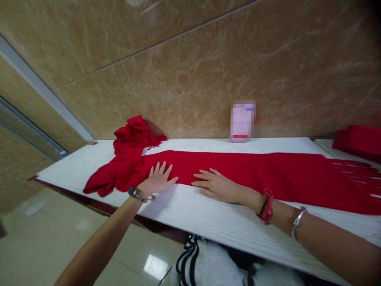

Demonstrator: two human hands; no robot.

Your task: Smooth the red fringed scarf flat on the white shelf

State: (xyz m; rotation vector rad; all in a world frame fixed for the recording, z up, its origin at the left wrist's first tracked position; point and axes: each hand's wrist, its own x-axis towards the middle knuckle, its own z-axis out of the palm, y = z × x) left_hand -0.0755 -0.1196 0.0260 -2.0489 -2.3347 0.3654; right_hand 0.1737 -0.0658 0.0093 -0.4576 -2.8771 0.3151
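A long red scarf [238, 165] lies stretched flat along the white table, its fringe [355, 176] spread at the right end. Toward the left the cloth bunches into a loose crumpled heap [127, 147], with some fringe showing near the wall. My left hand [158, 179] rests palm down on the scarf beside that heap, fingers spread. Farther right, my right hand [216, 184] also lies flat across the scarf's near edge, fingers stretched out. Neither hand grips anything.
Against the brown marble wall [190, 79] stands an upright pink phone-shaped object [241, 121], blurred out. More folded red cloth [358, 141] sits at the far right. The white table [175, 206] has its near edge by my lap; tiled floor shows at lower left.
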